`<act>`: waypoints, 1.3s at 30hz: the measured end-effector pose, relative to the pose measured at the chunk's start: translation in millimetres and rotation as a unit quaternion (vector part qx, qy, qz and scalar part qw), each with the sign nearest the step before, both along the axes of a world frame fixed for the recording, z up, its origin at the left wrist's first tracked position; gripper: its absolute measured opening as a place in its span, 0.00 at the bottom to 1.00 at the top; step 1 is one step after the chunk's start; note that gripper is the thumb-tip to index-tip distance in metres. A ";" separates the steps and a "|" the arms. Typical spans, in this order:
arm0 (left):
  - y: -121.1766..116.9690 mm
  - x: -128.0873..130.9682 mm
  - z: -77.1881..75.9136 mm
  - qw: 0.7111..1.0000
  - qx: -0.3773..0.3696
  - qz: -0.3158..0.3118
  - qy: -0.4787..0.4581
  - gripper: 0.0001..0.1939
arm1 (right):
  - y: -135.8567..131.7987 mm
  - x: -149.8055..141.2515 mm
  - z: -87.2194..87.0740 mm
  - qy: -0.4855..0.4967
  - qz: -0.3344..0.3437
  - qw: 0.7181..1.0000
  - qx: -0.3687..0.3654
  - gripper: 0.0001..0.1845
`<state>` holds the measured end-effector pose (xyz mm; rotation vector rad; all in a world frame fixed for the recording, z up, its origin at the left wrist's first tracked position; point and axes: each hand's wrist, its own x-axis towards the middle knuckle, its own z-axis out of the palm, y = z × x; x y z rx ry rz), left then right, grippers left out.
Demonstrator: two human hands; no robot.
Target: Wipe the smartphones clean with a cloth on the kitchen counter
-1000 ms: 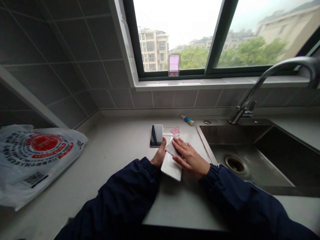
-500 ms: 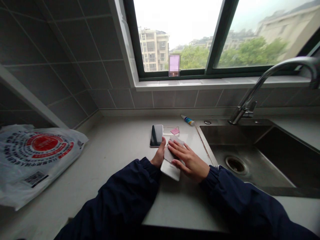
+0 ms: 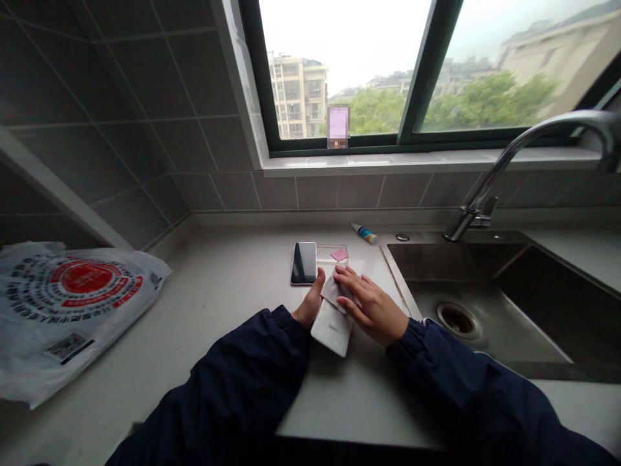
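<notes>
The left hand (image 3: pixel 310 301) was curled against the left edge of a white phone-shaped slab (image 3: pixel 330 331), with its fingers hidden behind that edge, so a firm grip could not be confirmed. The right hand (image 3: pixel 372 308) was open, its fingers spread and pressed onto a folded grey cloth (image 3: pixel 334 290) covering the slab's upper end. The slab lay at a slant on a pale countertop (image 3: pixel 228 285), between both hands. It was judged that a hard sideways stroke could make the slab slide or twist, since it appeared braced mainly from the left. A black-screened smartphone (image 3: pixel 304 263) lay just beside the left hand and could be knocked by such a slip. A clear plastic film (image 3: pixel 332 254) with a pink tab (image 3: pixel 339 254) lay near the cloth and might be snagged or dragged by it. To the right, the rim of a stainless steel sink (image 3: pixel 398 279) was near enough for a slipping item to drop in. Most room for moving was offered on the left, where the countertop extended toward a printed plastic bag (image 3: pixel 72 298).
</notes>
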<state>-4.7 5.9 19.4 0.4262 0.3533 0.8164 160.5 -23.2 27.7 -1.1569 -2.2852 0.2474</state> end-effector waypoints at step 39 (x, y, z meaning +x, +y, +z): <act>2.5 -9.2 -3.2 0.994 0.054 -0.094 0.024 0.37 | 2.5 2.4 1.5 0.046 -0.069 0.997 0.008 0.22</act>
